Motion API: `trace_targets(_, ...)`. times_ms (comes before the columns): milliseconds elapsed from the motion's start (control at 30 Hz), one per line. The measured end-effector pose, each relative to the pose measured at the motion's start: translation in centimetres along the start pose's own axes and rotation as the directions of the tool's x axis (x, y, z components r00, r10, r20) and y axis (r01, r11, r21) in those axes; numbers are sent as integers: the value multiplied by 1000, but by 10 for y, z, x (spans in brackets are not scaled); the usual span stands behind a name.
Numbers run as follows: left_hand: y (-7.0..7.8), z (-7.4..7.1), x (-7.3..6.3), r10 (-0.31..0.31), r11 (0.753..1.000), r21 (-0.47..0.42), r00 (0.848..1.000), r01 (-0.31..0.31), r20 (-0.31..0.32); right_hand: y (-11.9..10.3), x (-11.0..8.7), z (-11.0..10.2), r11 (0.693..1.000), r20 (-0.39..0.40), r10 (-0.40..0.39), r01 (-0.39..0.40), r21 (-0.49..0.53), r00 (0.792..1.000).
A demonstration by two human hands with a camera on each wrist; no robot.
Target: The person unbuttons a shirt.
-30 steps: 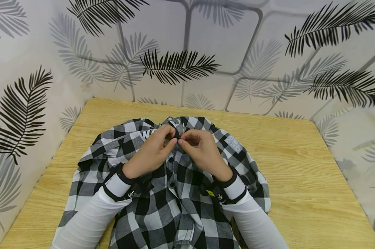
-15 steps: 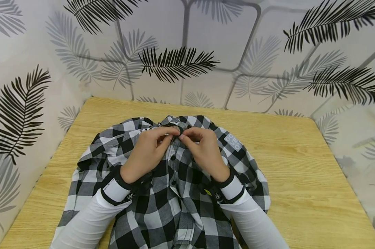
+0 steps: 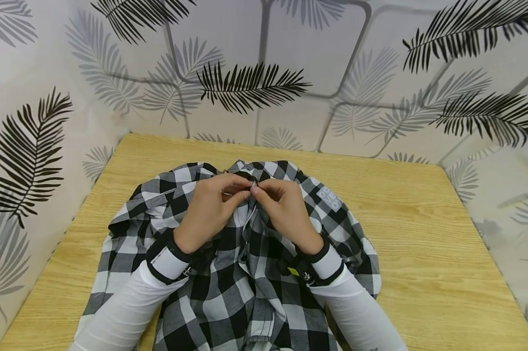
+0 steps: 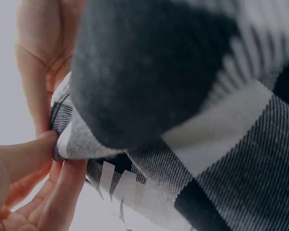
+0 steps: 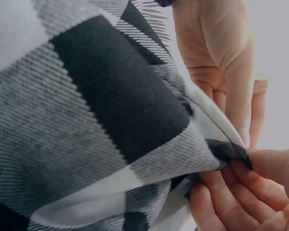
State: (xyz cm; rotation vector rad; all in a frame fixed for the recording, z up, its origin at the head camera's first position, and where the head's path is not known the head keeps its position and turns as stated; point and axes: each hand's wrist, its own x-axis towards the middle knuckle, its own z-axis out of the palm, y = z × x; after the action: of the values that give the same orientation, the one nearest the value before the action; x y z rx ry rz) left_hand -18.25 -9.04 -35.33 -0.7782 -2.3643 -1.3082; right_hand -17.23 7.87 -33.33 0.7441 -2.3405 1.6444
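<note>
A black, white and grey checked button-up shirt (image 3: 220,292) lies on the table, its collar end at the far side. Near the collar, my left hand (image 3: 208,207) pinches the front edge of the cloth between thumb and fingers. Close against it, my right hand (image 3: 290,214) pinches the same stretch of edge, the fingertips of both hands nearly meeting. In the right wrist view, the shirt cloth (image 5: 120,86) rises in a fold up to the fingertips. A dark button (image 3: 244,257) shows lower on the front placket. Whatever lies between the fingertips is mostly hidden.
The shirt rests on a wood-grain table (image 3: 421,243). Behind and beside it stand walls with a leaf-pattern covering (image 3: 299,117). Lettering in pale print (image 3: 329,199) marks the shirt's right shoulder side. Straps and wrist cameras sit on both white-sleeved forearms.
The left hand's fingers have shifted slightly right and flattened over the cloth. The placket edge between the hands is pulled up, with a pale strip showing, and an upper button is now covered.
</note>
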Motion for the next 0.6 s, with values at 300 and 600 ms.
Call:
trace_targets(300,-8,-11,4,-188,982,-6,972,190,142,18,8,-16,993,-118,59,-46,107,991)
trace_targets(600,-6,5,-4,-233,943,322,849,79,474,16,12,-24,983,-106,109,-92,161,988)
